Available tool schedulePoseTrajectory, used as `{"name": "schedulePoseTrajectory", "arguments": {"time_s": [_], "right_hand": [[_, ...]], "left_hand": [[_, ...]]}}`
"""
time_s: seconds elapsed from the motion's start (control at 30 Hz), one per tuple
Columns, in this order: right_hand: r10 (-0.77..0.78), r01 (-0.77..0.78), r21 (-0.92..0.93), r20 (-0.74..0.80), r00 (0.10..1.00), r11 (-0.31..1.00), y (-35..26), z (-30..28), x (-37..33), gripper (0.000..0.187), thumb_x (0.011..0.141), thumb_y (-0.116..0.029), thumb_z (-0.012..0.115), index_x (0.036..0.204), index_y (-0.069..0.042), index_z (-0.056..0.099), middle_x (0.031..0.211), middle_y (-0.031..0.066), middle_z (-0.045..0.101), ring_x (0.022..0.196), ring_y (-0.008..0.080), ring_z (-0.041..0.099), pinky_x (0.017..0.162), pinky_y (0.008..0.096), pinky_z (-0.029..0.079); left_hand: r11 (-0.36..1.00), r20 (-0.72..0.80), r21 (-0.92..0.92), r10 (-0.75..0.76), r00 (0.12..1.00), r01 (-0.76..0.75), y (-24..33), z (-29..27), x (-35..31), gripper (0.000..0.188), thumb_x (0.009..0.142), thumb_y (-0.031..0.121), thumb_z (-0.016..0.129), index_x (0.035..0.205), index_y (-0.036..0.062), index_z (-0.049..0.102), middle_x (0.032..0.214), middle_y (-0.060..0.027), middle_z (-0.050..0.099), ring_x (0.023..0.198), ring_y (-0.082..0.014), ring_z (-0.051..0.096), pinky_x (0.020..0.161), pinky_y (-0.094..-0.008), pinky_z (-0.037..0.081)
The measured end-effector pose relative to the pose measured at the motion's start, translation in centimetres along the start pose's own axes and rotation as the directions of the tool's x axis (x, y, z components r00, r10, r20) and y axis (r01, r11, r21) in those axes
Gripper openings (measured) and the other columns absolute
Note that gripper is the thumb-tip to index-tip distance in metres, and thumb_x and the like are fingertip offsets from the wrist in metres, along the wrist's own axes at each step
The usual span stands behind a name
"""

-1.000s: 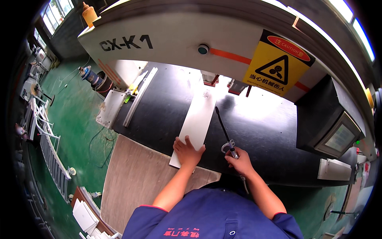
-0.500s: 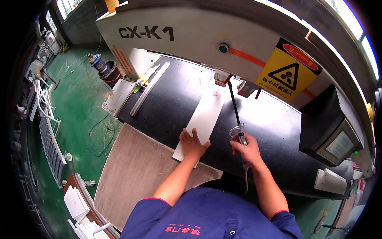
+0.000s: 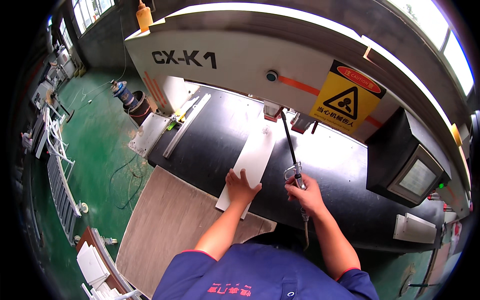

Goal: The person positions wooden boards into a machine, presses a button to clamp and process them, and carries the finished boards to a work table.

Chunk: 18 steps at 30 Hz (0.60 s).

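A long white panel [image 3: 256, 159] lies lengthwise on the black machine table [image 3: 215, 130], its far end under the machine's head. My left hand [image 3: 241, 190] rests on its near part, fingers spread, thumb toward the right edge. To the right, my right hand [image 3: 307, 196] is closed round an air blow gun [image 3: 290, 142] with a long black nozzle and a metal lever. The nozzle points away from me, its tip close to a red-edged clamp [image 3: 271, 111] beneath the beam. Small pale bits, perhaps chips, show on the panel's far end. A hose trails from the gun's lower end.
Overhead spans the machine's white beam [image 3: 235, 60] with a yellow warning sign [image 3: 348, 95]. A control screen [image 3: 419, 175] juts out at right, near white pieces [image 3: 415, 228]. Left lie a pale profile [image 3: 187, 125] and a wooden board [image 3: 170, 215]. A bucket [image 3: 141, 107] stands on the floor.
The whole view has shifted slightly, with more of the beam's top showing. My left hand stays on the panel, and my right hand keeps the air blow gun in nearly the same place.
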State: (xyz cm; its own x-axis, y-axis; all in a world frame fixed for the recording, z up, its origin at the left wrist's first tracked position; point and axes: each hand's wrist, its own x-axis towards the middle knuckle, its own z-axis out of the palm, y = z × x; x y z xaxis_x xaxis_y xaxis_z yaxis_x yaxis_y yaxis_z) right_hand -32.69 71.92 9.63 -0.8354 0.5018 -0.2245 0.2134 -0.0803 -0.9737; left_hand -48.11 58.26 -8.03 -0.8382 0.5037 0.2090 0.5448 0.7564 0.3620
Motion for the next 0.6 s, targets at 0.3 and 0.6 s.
{"name": "schedulePoseTrajectory", "arguments": {"time_s": [0.3, 0.6], "right_hand": [[0.015, -0.015, 0.01, -0.03, 0.999, 1.0, 0.4, -0.7, 0.2, 0.017, 0.083, -0.013, 0.068, 0.093, -0.001, 0.062, 0.071, 0.0033, 0.059, 0.059, 0.0118, 0.058, 0.056, 0.0261, 0.049], [-0.018, 0.018, -0.002, -0.004, 1.0, 1.0, -1.8, 0.4, 2.6, 0.016, 0.082, -0.008, 0.067, 0.094, 0.0, 0.059, 0.07, 0.005, 0.058, 0.058, 0.0138, 0.058, 0.055, 0.0279, 0.048]], "left_hand": [[1.0, 0.003, 0.027, -0.012, 1.0, 0.012, 0.3, 0.2, -0.2, 0.088, 0.068, 0.055, 0.075, 0.13, 0.0044, 0.037, 0.133, -0.0348, 0.033, 0.124, -0.0508, 0.036, 0.107, -0.0559, 0.03], [0.998, 0.135, 0.022, -0.061, 0.989, 0.059, 0.4, -1.1, 0.5, 0.089, 0.074, 0.059, 0.069, 0.138, 0.0054, 0.037, 0.14, -0.0353, 0.029, 0.13, -0.0491, 0.031, 0.112, -0.052, 0.025]]}}
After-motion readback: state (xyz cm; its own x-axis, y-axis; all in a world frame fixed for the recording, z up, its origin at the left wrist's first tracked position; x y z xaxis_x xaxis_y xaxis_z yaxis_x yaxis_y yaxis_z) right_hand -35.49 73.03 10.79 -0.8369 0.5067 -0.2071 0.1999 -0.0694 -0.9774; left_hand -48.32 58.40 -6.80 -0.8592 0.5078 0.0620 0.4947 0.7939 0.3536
